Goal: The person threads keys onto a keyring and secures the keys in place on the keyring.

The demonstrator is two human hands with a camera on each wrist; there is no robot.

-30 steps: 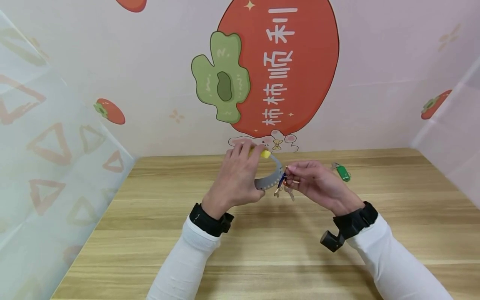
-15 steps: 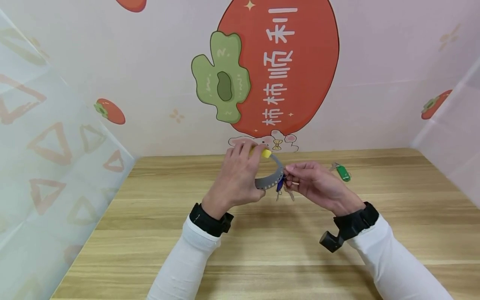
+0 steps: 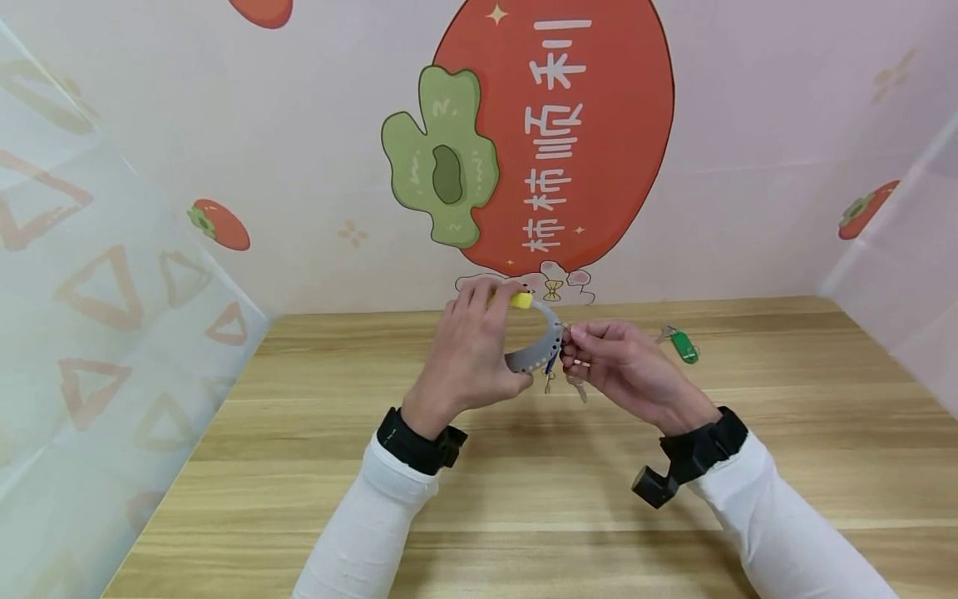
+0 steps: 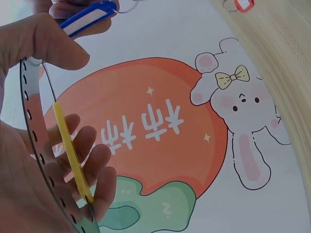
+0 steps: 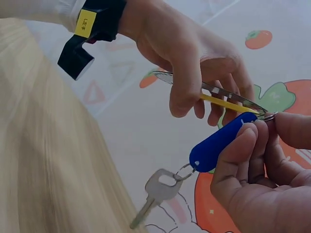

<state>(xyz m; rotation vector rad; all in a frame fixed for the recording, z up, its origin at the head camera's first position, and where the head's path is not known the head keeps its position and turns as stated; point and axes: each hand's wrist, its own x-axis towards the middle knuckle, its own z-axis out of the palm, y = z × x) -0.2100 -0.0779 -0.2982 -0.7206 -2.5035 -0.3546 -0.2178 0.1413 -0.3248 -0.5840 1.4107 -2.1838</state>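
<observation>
In the head view my left hand [image 3: 473,353] grips a grey curved band [image 3: 540,356] lined with small holes and fitted with a yellow piece [image 3: 521,300]. Seen from the left wrist, that yellow piece is a slim bar [image 4: 72,148] across the palm side, fingers behind it. My right hand [image 3: 624,370] pinches a small metal ring [image 5: 268,117] at the band's edge; whether it passes through a hole is hidden. From this ring hangs a blue key tag [image 5: 216,145] with a silver key [image 5: 162,187]. Another key [image 3: 580,389] shows below the right hand.
A green key tag [image 3: 684,347] with its key lies on the wooden table [image 3: 524,516] right of the right hand. Part of a red tag [image 4: 244,4] shows over the wood in the left wrist view. A patterned backdrop [image 3: 314,166] stands behind.
Both hands have shifted slightly left, and the band has tilted a little. The blue tag has swung and turned beside the band's edge. The right fingers keep their pinch.
</observation>
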